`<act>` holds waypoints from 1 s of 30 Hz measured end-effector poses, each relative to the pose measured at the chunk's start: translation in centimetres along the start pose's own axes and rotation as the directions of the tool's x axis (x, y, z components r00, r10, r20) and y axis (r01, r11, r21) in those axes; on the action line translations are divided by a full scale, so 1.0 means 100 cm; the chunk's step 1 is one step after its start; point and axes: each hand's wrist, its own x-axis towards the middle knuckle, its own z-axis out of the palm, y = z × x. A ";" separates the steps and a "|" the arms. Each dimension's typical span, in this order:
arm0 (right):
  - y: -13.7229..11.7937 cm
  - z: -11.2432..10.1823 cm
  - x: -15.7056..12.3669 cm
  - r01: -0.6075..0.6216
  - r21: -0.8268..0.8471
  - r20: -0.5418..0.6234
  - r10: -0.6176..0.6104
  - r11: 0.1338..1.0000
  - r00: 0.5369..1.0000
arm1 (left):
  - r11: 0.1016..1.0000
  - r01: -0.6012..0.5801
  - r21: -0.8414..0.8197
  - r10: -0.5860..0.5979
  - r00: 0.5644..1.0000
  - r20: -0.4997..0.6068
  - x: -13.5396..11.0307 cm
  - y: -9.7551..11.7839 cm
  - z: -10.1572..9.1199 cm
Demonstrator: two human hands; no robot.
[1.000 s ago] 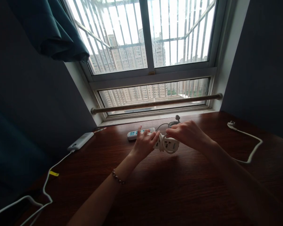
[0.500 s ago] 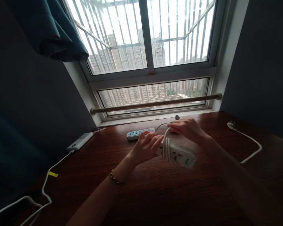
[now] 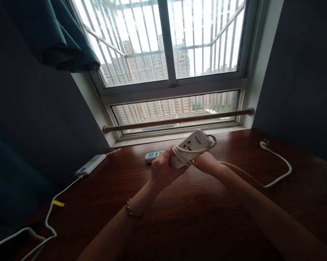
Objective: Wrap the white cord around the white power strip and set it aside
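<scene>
One white power strip (image 3: pixel 196 140) is held up above the counter (image 3: pixel 179 221), tilted so its labelled end aims at 1 o'clock. One white cord (image 3: pixel 179 155) wraps it in several turns (they overlap too closely to count). Two hands are on it: the left hand (image 3: pixel 164 168), at 8 o'clock, has its fingers closed around the strip's near end; the right hand (image 3: pixel 206 163) is at 5 o'clock, its fingers behind the strip, so I cannot tell whether they grip the cord.

A second power strip (image 3: pixel 152 156), with blue sockets, lies on the counter at 9 o'clock. One white plug (image 3: pixel 265 145) lies at 3 o'clock, and farther out at 9 o'clock is one power bank (image 3: pixel 90 165) with a white cable (image 3: pixel 67 188) and one yellow tag (image 3: pixel 58 203). One window (image 3: pixel 171 81) stands at 12 o'clock, one curtain (image 3: pixel 62 43) at 10.

Half a second ago the labelled end pointed to 4 o'clock and the right hand was above the strip; now that end has swung up and the hand is below.

The left hand covers much of the blue-socketed strip. A dark loop (image 3: pixel 214 140) shows beside the labelled end (its owner is unclear), and the cable runs off the left edge.
</scene>
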 end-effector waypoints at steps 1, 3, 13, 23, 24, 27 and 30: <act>0.001 0.001 -0.001 -0.024 -0.036 0.031 0.025 0.999 0.999 | 0.982 0.162 -0.098 -0.161 0.987 0.026 0.002 -0.001 0.000; 0.008 0.002 -0.002 -0.051 -0.111 0.082 0.060 0.992 0.995 | 0.882 0.373 -0.290 -0.360 0.928 0.099 0.007 -0.004 0.000; 0.050 -0.012 -0.001 -0.173 -0.142 -0.028 0.170 0.975 0.985 | 0.356 0.677 -0.644 -0.758 0.612 0.226 0.030 -0.058 -0.008; 0.026 -0.055 -0.019 -0.115 -0.218 -0.372 0.027 0.969 0.928 | 0.123 0.861 -0.494 -0.686 0.433 0.585 0.025 -0.083 -0.005; 0.023 -0.059 -0.021 -0.104 -0.248 -0.399 -0.004 0.963 0.917 | 0.158 0.871 -0.465 -0.674 0.439 0.594 0.024 -0.083 -0.002; 0.012 -0.069 -0.029 -0.084 -0.328 -0.442 -0.074 0.941 0.894 | 0.314 0.882 -0.351 -0.652 0.470 0.596 0.020 -0.081 0.008; 0.001 -0.076 -0.036 -0.065 -0.390 -0.442 -0.126 0.918 0.888 | 0.519 0.827 -0.215 -0.620 0.538 0.571 0.017 -0.075 0.014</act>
